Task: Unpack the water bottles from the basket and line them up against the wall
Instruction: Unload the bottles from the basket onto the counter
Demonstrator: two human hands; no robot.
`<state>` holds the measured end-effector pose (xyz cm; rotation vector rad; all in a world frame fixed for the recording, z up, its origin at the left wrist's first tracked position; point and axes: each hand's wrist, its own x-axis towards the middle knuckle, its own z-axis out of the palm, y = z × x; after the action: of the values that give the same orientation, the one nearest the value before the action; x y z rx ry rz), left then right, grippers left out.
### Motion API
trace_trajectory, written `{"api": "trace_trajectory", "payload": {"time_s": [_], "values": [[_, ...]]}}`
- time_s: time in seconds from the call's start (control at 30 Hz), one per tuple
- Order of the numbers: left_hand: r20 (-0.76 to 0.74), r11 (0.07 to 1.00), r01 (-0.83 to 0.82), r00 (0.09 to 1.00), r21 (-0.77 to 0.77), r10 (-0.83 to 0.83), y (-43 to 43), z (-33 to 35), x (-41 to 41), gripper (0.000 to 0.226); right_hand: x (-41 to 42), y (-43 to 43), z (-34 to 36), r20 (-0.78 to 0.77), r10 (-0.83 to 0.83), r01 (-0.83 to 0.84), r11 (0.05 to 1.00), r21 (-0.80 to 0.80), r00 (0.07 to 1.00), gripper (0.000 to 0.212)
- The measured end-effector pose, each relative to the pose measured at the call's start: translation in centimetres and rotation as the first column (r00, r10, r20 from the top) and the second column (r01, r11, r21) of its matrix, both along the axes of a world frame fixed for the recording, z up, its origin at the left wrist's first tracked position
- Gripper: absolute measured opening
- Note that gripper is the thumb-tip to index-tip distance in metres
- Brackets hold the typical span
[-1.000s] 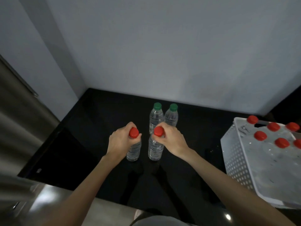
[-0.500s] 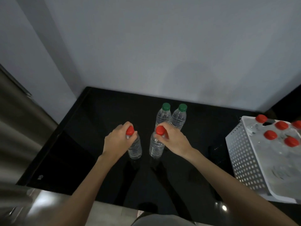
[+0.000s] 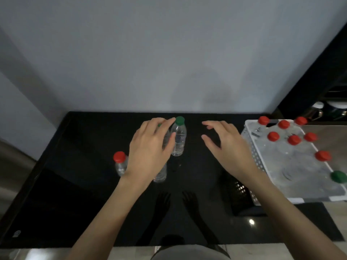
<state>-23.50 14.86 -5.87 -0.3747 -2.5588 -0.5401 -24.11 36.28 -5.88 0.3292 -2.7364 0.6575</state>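
Note:
On the black counter (image 3: pixel 78 194) stand two green-capped bottles: one (image 3: pixel 179 136) in plain sight, the other mostly hidden behind my left hand (image 3: pixel 150 149). A red-capped bottle (image 3: pixel 120 163) stands to the left of that hand. A second clear bottle (image 3: pixel 160 174) shows only its lower part under the hand. My left hand hovers with fingers spread over the bottles and holds nothing. My right hand (image 3: pixel 227 145) is open in the air between the bottles and the white perforated basket (image 3: pixel 252 158), which holds several red-capped bottles (image 3: pixel 273 136) and a green-capped one (image 3: pixel 339 176).
A grey wall (image 3: pixel 169 62) runs along the back of the counter, with bare counter between it and the bottles. A dark cabinet edge (image 3: pixel 315 72) rises at the right. The counter's front edge is near my body.
Both hands have let go of the red caps and lifted forward, fingers spread. The two red-capped bottles stay standing on the counter. The camera has tilted, bringing more of the basket into view.

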Motion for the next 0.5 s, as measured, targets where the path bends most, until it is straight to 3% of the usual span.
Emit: {"api": "trace_trajectory", "payload": {"time_s": [0.23, 0.5], "values": [[0.011, 0.991, 0.137, 0.99, 0.008, -0.137, 12.8, -0.8, -1.3, 0.042, 2.0, 11.6, -0.2, 0.008, -0.175, 0.175, 0.984, 0.007, 0.984, 0.036], [0.132, 0.964, 0.263, 0.955, 0.048, -0.267, 28.0, -2.7, -3.2, 0.044, 2.7, 26.0, -1.3, 0.106, -0.279, 0.272, 0.959, 0.074, 0.954, 0.038]]}}
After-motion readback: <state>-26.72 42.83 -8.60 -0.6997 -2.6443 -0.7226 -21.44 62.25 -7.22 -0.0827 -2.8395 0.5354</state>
